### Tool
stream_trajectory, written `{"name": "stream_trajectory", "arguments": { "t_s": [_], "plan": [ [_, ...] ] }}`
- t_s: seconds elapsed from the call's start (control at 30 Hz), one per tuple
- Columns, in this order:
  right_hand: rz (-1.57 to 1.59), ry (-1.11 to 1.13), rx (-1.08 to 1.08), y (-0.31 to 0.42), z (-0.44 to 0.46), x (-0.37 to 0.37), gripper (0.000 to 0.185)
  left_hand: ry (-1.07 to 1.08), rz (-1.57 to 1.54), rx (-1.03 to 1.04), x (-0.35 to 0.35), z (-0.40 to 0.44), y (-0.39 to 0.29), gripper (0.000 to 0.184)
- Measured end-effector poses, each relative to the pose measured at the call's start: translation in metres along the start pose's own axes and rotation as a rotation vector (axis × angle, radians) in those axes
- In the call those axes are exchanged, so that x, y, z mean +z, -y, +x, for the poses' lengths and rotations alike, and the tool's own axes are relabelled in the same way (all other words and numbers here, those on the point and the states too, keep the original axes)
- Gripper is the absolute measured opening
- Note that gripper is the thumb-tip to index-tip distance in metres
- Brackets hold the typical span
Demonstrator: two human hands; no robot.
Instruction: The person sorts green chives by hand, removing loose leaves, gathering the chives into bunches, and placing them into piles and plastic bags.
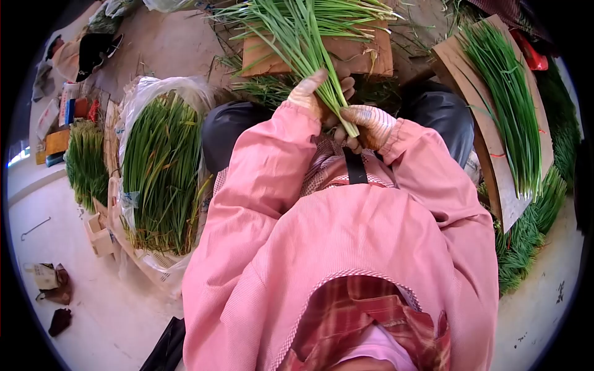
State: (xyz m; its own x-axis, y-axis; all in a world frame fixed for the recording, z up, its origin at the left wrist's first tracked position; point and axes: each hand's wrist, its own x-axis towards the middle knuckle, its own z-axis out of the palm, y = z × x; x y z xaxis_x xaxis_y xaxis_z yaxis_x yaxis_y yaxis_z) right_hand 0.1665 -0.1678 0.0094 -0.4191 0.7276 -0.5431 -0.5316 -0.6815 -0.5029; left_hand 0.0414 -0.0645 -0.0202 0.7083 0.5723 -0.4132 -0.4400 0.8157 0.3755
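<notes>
I've got both hands clamped on one bundle of green leaves [314, 52], held over the lap at the near side of the wooden tabletop [371, 59]. Key relation: the bundle's long axis runs from its cut ends, near the body, away and leftward over the tabletop. My left hand [307, 93] grips partway up the stems, nearer the tabletop; my right hand [370, 122] is wrapped round the cut end, nearer the body. The leaf tips overlap the loose pile [356, 12] on the tabletop; I can't tell from this angle if they touch.

Counts:
- one held bundle
- one loose pile on the tabletop, lying crosswise, pale ends to the right
- right of the tabletop: one tilted board [459, 69] carrying one long bunch [510, 105], two red bits at its sides; one green heap [526, 253] beneath
- left of the tabletop: one plastic liner [137, 96] round one mass of leaves [162, 164], then one smaller bunch [86, 161] farther out
</notes>
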Motion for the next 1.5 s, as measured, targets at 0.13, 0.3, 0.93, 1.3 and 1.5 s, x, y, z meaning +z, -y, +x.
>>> {"name": "stream_trajectory", "arguments": {
  "t_s": [0.13, 0.3, 0.93, 1.3, 1.5],
  "plan": [
    [-0.239, -0.28, -0.195, -0.005, 0.001, 0.008, 0.033, 0.01, 0.068, 0.166, 0.001, 0.008, 0.002, 0.029],
    [-0.153, -0.199, -0.266, 0.001, 0.014, 0.003, 0.029, 0.162, 0.095, 0.239, 0.001, 0.006, 0.003, 0.033],
    [-1.044, -0.391, -0.832, 0.072, 0.035, 0.02, 0.032, -0.082, 0.269, 0.235, -0.005, -0.017, -0.004, 0.028],
    [-2.001, -0.405, -0.694, 0.129, 0.058, 0.015, 0.021, -0.055, 0.381, 0.264, -0.013, -0.02, -0.001, 0.031],
    [-1.344, -0.963, -0.927, 0.159, 0.01, -0.049, 0.02, -0.12, 0.207, 0.877, -0.003, -0.035, -0.07, 0.028]
  ]
}}
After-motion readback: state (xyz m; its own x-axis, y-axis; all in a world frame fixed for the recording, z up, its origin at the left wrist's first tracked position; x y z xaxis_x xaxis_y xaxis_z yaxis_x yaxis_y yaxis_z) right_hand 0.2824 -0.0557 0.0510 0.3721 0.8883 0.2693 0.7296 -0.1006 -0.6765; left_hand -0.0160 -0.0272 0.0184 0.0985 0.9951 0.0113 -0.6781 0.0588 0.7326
